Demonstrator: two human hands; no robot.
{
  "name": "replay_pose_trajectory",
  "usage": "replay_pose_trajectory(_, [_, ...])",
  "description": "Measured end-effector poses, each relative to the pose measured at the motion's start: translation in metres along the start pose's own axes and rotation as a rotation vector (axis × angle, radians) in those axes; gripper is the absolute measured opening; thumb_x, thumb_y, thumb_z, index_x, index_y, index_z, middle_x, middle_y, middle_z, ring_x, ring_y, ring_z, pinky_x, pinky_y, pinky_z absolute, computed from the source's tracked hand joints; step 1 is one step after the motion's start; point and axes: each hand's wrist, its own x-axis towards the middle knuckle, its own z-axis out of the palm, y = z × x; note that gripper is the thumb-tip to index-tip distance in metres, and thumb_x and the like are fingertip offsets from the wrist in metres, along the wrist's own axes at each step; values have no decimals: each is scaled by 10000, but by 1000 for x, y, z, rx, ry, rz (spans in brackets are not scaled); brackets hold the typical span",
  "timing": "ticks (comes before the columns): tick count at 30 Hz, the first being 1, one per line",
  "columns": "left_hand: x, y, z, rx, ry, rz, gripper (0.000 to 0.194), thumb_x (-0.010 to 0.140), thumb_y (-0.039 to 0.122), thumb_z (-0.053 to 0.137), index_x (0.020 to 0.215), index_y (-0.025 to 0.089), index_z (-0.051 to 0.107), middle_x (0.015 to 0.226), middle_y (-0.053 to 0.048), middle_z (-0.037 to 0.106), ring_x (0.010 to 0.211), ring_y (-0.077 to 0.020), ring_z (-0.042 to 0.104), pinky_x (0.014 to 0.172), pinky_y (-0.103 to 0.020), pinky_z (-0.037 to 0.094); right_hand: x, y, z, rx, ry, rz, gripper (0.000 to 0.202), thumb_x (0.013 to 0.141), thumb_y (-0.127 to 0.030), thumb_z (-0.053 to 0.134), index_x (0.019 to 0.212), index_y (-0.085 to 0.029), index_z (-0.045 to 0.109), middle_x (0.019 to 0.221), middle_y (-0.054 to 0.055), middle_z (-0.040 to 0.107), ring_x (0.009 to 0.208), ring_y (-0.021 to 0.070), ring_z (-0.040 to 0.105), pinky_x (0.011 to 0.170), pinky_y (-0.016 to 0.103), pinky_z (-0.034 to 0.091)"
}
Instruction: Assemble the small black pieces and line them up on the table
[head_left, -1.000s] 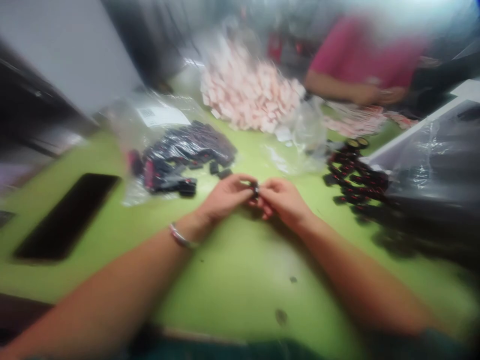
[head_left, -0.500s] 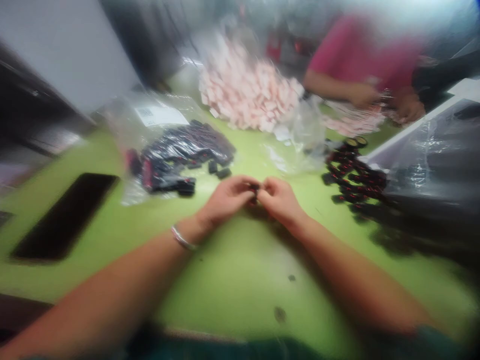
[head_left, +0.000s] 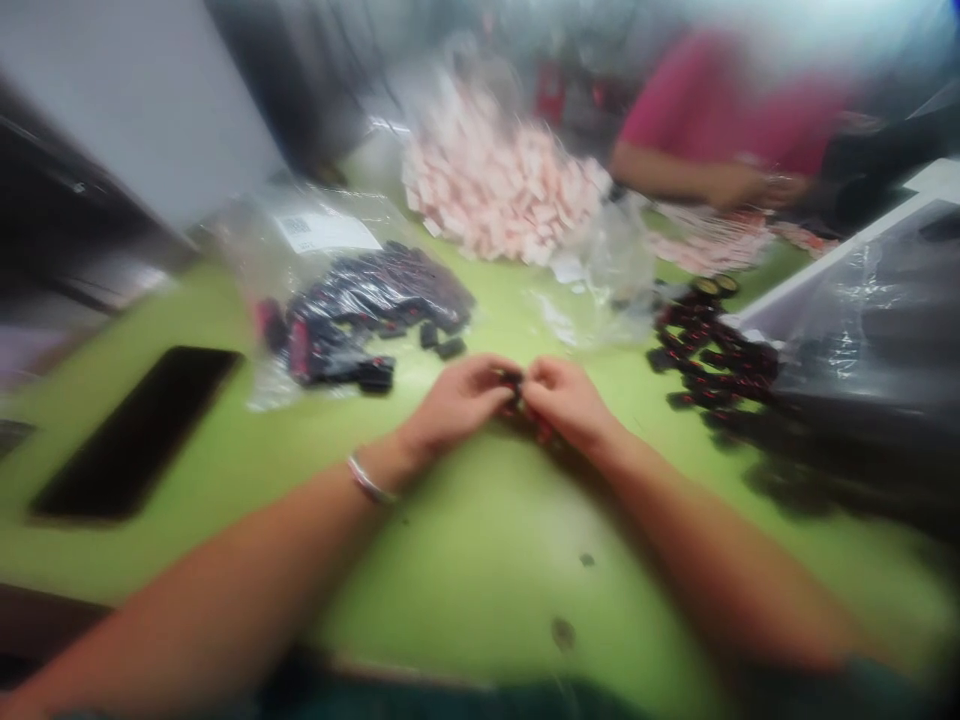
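Note:
My left hand (head_left: 466, 398) and my right hand (head_left: 566, 402) meet over the middle of the green table (head_left: 450, 570). Both are closed, fingertips pinched together on a small black part (head_left: 513, 384) that is mostly hidden by the fingers. A bit of red shows just below my right fingertips. Left of my hands, a clear plastic bag (head_left: 330, 232) with a white label lies on its side, and small black parts (head_left: 382, 290) fill it and spill from its mouth. To the right is a pile of black parts with red bits (head_left: 705, 360).
A large heap of pale pink pieces (head_left: 502, 190) stands at the back, beside a crumpled clear bag (head_left: 607, 270). A dark flat slab (head_left: 139, 432) lies at left. On the right is a plastic-lined box (head_left: 862, 290). Across the table, a person in a pink shirt (head_left: 735, 110) works with both hands.
My hands stay together on the small black part; a bit of red now shows below my right fingers. The view has shifted slightly. The other person's hands have moved closer together.

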Motion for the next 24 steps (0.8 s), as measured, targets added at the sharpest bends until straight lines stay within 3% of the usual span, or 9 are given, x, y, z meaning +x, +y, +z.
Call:
replay_pose_trajectory(5, [0,-5,-3,185,-54,49,267,760,192,630,1020,132,616,873,-62,691,772,-162,643,735,-298,518,1,-3,-6,-89,-33,20,53,731,-171,538,692,-184,505,444,-75,516,310,80,463,284,169,371])
replay_pose_trajectory(10, [-2,6,-10,665,-112,186,211,781,274,620,969,187,660,867,-48,673,783,-182,601,749,-314,473,3,2,-5,-126,-117,12,185,791,-340,599,733,-185,516,462,-53,545,352,96,513,329,179,393])
replay_pose_trajectory(12, [0,13,-18,838,-39,250,286,756,368,661,962,171,668,846,-66,654,784,-209,582,763,-346,463,3,4,-6,-198,-138,13,188,782,-329,615,701,-181,532,443,-47,542,356,95,511,344,178,385])
replay_pose_trajectory(14, [3,17,-28,1020,124,355,310,778,382,640,986,154,668,932,-104,644,914,-254,558,875,-399,426,2,2,-10,-288,-241,10,182,763,-319,632,677,-168,575,441,-38,547,352,82,483,348,173,360])
replay_pose_trajectory(16, [7,16,-39,1203,241,399,262,838,295,561,1030,150,661,1017,-129,627,1014,-279,512,938,-435,383,0,-2,-17,-379,-463,15,203,746,-342,645,667,-156,625,473,-24,578,360,72,462,356,177,341])
replay_pose_trajectory(18, [11,12,-48,1336,215,362,256,855,197,492,1031,138,668,999,-150,623,1001,-288,496,897,-436,399,-1,-6,-25,-442,-639,23,245,756,-378,624,655,-155,646,513,-11,606,383,75,465,377,187,342])
replay_pose_trajectory(19, [12,9,-51,1383,190,340,270,855,154,462,1020,136,675,980,-155,624,981,-286,496,867,-425,411,1,-7,-29,-472,-639,19,258,770,-378,601,645,-157,644,521,-8,609,395,80,470,391,195,345])
replay_pose_trajectory(21, [13,5,-54,1446,146,315,315,845,91,417,1001,141,687,942,-154,631,943,-279,503,818,-402,425,8,-5,-35,-554,-425,-38,217,778,-308,566,632,-162,632,545,-4,611,444,94,492,441,210,361])
replay_pose_trajectory(24, [12,5,-53,1469,171,309,358,844,77,394,1045,142,682,917,-147,639,921,-277,515,793,-396,431,25,9,-40,-657,55,-224,103,726,-151,548,703,-162,648,677,12,651,602,122,549,585,232,409])
